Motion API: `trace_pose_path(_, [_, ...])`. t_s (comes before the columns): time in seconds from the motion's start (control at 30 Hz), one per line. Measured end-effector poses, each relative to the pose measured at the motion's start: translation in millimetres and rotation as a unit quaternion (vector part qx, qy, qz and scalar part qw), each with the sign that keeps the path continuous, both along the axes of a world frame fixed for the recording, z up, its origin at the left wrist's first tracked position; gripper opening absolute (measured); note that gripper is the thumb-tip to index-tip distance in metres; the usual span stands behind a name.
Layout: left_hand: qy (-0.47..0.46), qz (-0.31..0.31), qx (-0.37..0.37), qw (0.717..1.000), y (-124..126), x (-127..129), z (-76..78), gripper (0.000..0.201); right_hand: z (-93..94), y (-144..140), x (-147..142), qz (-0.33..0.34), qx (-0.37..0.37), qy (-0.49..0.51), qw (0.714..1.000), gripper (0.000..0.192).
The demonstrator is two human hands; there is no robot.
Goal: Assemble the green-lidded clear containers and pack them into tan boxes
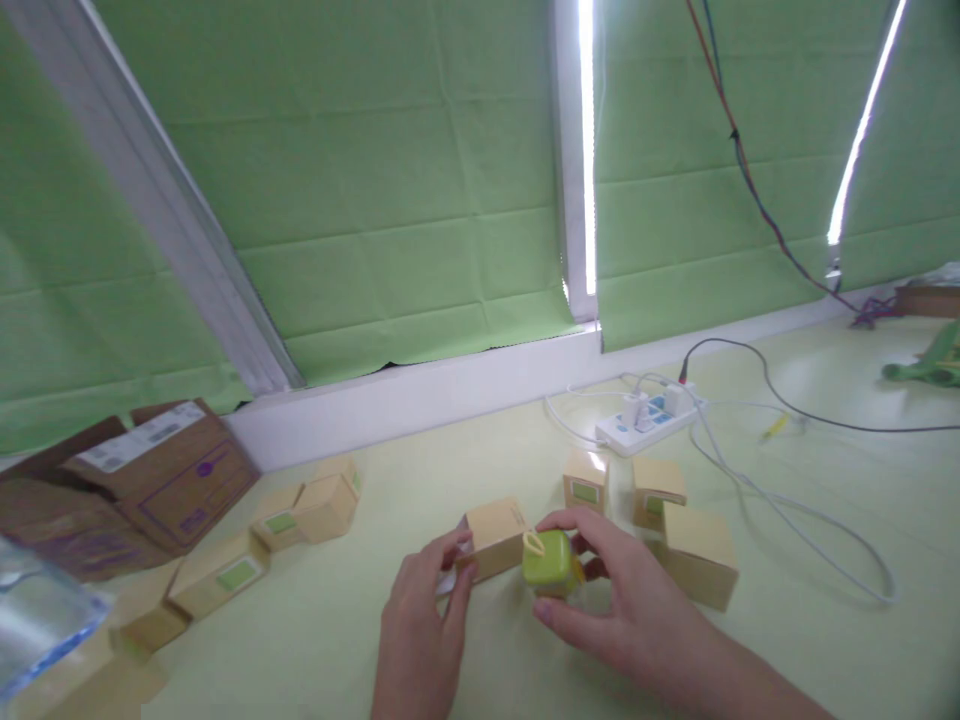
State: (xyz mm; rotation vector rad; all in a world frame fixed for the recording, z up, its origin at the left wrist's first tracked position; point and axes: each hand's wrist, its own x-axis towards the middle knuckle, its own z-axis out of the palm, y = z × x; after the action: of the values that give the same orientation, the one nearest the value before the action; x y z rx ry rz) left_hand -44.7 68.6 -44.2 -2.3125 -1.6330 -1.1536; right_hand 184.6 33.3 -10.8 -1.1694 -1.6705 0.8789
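One tan carton [496, 538] appears to rest on the counter [412, 490], in the lower middle of the frame, with the left hand [421, 618] at its left end. There the fingers are drawn nearly together, thumb and forefinger closed on the carton's edge beside a white piece [447, 582]; how firmly they press, I cannot tell. Just beside the carton's right end is a green block [551, 563] with a pale loop [533, 544] on top. The right hand [634, 595] has hold of it, its fingers curved and spread only as wide as the block, forefinger above and thumb below. To do this well, steady the carton with light pressure, since thin card would likely buckle under a hard pinch. Gripping the block by its sides seems right, as it leaves the loop free; keep it level and clear of the carton's corner. Move the right wrist with care too, because another box [705, 548] stands close behind it, toward the lower right.
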Motion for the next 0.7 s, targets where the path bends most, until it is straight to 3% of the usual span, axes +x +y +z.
trace_pose_path(0.2, [0.039, -0.149, 0.039, 0.987, -15.5, 15.3, 13.9, 0.032, -7.1, 9.0, 6.0, 0.012, -0.124, 0.209, 0.970, 0.055])
trace_pose_path(0.33, [0.110, -0.198, 0.126, 0.966, -20.4, 6.3, 28.5, 0.039, -7.2, 14.1, 9.9, 0.069, -0.155, 0.254, 0.952, 0.049])
trace_pose_path(0.43, [0.110, -0.166, 0.180, 0.963, -19.4, 0.9, 36.1, 0.033, -5.1, 13.5, 8.4, 0.096, -0.177, 0.275, 0.940, 0.045])
trace_pose_path(0.53, [0.059, -0.104, 0.197, 0.973, -15.6, 3.2, 34.4, 0.024, -5.7, 10.6, 3.1, 0.104, -0.207, 0.299, 0.926, 0.047])
trace_pose_path(0.6, [0.002, -0.046, 0.168, 0.985, -13.4, 7.8, 28.6, 0.016, -8.3, 8.4, -1.4, 0.106, -0.219, 0.318, 0.916, 0.048])
trace_pose_path(0.7, [-0.128, -0.014, 0.036, 0.991, -12.6, 16.8, 19.3, 0.017, -12.8, 5.0, -7.3, 0.106, -0.223, 0.339, 0.908, 0.049])
